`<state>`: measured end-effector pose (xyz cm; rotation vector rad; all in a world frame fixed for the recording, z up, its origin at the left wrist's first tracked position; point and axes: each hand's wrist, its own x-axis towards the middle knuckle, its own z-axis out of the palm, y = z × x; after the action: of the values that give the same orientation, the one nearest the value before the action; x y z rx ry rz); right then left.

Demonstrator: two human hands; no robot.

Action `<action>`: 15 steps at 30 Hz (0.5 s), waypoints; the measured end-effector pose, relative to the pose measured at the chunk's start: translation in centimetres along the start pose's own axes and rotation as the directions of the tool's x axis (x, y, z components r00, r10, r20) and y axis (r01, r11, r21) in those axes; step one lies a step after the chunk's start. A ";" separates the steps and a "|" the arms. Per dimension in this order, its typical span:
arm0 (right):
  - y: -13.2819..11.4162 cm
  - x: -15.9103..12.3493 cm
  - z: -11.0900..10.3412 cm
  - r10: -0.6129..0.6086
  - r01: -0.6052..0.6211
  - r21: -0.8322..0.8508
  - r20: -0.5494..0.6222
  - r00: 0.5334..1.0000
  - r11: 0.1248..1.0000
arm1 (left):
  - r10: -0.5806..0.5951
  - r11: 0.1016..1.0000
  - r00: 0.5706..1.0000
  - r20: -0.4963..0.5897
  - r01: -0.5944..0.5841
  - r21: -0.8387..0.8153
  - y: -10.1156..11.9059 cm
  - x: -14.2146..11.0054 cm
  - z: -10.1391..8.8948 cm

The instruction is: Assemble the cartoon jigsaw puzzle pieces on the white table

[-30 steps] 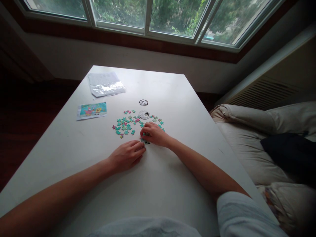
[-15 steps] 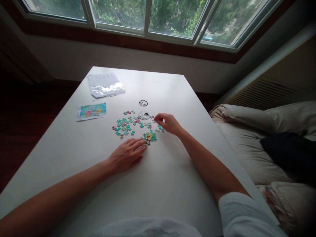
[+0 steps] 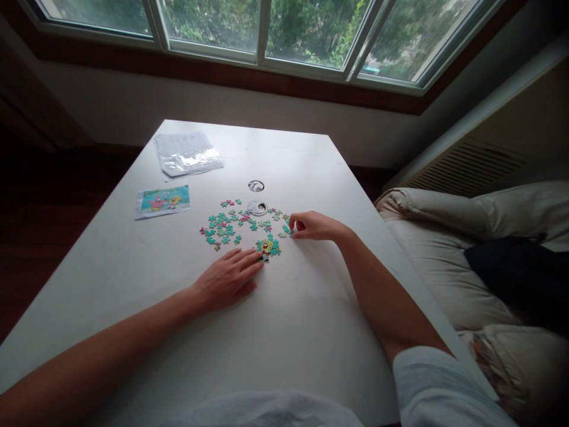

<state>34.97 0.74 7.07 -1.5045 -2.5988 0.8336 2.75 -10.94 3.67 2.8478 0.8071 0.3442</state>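
Note:
A small joined section of jigsaw puzzle (image 3: 269,247), showing a yellow cartoon figure on teal, lies on the white table. My left hand (image 3: 231,273) rests flat, fingers stretched out, its fingertips touching the lower left of that section. At the right end of the loose pieces, my right hand (image 3: 306,225) has its thumb and fingers pinched down by a teal puzzle piece; what sits between the fingertips is too small to make out. Loose puzzle pieces (image 3: 221,225) in teal, green and pink spread beyond and left of the joined section.
A picture card (image 3: 162,201) with cartoon figures lies at the left. Behind it is a clear plastic bag with paper (image 3: 189,154). Two round fittings, a silver ring (image 3: 257,207) and a disc (image 3: 256,186), sit mid-table. A beige sofa (image 3: 427,255) stands on the right.
My right hand has left the joined puzzle section and moved right to the outer loose pieces, uncovering the yellow figure. My left hand stays at the section, its fingers now flatter.

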 end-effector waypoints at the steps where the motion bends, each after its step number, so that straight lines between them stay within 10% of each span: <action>1: -0.1 0.0 0.1 0.002 -0.002 -0.001 0.009 1.000 1.000 | 0.001 1.000 1.000 0.001 -0.001 0.000 0.0 0.0 0.0; 15: -1.0 0.1 0.3 0.041 -0.038 -0.056 0.043 0.998 0.998 | 0.014 1.000 1.000 -0.020 -0.014 0.004 0.0 0.0 0.0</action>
<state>34.01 0.34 7.20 -1.5740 -2.6531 0.8147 2.76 -10.93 3.68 2.8595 0.7931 0.3738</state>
